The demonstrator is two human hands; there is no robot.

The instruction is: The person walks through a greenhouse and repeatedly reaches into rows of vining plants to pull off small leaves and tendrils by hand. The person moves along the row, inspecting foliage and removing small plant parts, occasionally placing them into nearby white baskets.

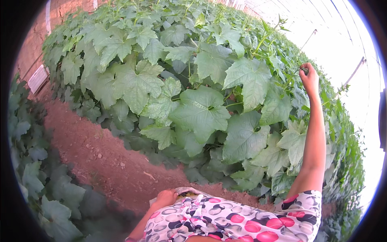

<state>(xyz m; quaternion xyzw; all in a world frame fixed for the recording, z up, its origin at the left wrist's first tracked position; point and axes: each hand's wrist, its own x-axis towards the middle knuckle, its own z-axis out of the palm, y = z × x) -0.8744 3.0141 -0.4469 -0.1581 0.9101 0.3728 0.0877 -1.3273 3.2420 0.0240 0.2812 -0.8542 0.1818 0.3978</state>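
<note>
Tall leafy vines with broad lobed leaves (201, 113) fill the space before me. My right hand (309, 78) reaches out at the upper right, its fingers closed on a small piece of green vine growth (304, 71) beside the row; the exact part is too small to tell. Low in front of my body, my left hand (167, 197) rests at the rim of a pale cloth bag (184, 190), fingers bent over its edge. Some yellowish-green material (189, 194) shows inside the bag's opening.
A reddish dirt path (105, 154) runs between this row and darker leafy plants (57, 199) at the lower left. A white crate (38, 79) lies at the path's far end by an earthen wall (31, 45). Thin poles (353, 72) stand beneath the bright greenhouse cover at the right.
</note>
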